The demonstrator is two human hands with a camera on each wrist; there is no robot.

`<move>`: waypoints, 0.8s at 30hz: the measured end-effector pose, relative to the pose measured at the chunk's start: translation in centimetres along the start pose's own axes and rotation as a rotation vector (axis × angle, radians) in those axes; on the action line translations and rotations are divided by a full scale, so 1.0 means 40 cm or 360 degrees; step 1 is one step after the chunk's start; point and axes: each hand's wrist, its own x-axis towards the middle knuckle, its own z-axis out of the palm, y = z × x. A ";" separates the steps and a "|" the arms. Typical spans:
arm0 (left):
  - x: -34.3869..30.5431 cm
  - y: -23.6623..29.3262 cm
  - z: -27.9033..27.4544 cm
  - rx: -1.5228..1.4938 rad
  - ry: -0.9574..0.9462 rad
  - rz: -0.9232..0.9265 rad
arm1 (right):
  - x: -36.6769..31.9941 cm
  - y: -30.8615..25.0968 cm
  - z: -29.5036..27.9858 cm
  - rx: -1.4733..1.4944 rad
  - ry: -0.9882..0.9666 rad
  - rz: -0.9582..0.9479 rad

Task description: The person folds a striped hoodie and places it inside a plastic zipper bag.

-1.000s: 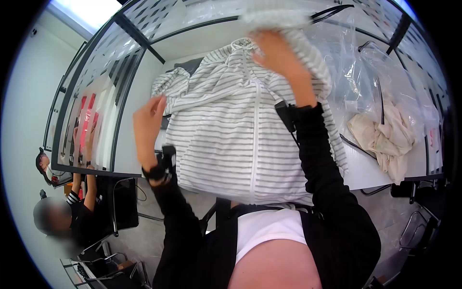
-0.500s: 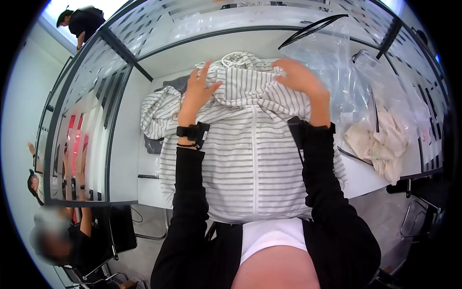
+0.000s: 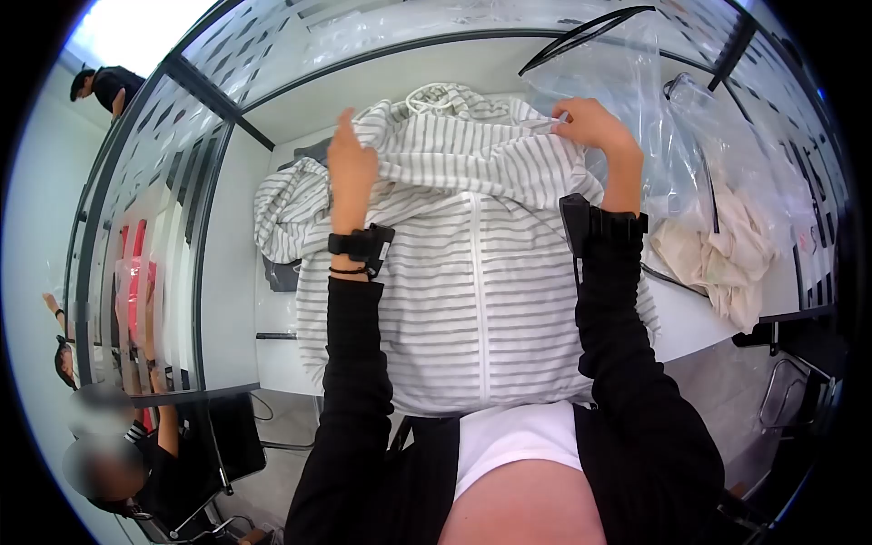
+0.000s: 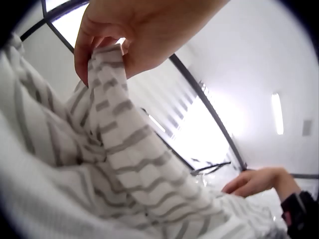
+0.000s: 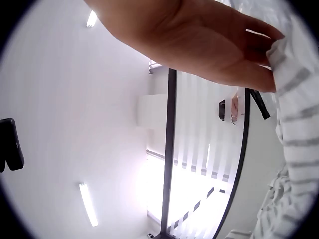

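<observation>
A white zip-up hooded jacket (image 3: pixel 427 300) with grey stripes lies front up, its zipper running down the middle. Its striped hood (image 3: pixel 472 141) is spread sideways at the far end, with a white drawstring (image 3: pixel 427 102) looped above it. At the hood's left side, my left hand (image 3: pixel 352 173) pinches a fold of striped cloth (image 4: pixel 132 132) between thumb and fingers. My right hand (image 3: pixel 595 127) grips the hood's right edge, where thumb and fingertips meet the cloth in the right wrist view. One sleeve (image 3: pixel 291 204) lies bunched to the left.
Clear plastic bags (image 3: pixel 636 118) with black edges lie at the right, beside a crumpled beige cloth (image 3: pixel 718 259). Dark grey fabric (image 3: pixel 283 275) shows under the jacket's left side. Framed panels (image 3: pixel 222 209) border the white table (image 3: pixel 695 327). Other people are off to the left.
My left hand came in from the jacket's left side to the hood. My right hand moved from the hood's middle to its right edge. The hood is now pulled out wider and flatter.
</observation>
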 end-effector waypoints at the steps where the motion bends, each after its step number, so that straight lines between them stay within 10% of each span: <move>1: 0.011 0.012 -0.035 -0.0028 -0.0024 -0.0132 | 0.005 0.004 -0.001 -0.0068 -0.0039 -0.0030; 6: 0.053 -0.015 -0.165 -0.0638 0.0109 -0.0824 | 0.028 0.038 0.015 -0.0205 0.0264 -0.0198; 16: 0.055 -0.008 -0.286 -0.2188 0.0662 -0.0882 | -0.007 0.030 -0.021 0.0610 0.0467 0.0151; 24: 0.044 -0.007 -0.327 -0.2121 -0.0178 -0.0715 | 0.027 0.102 -0.003 0.0413 0.0531 -0.0228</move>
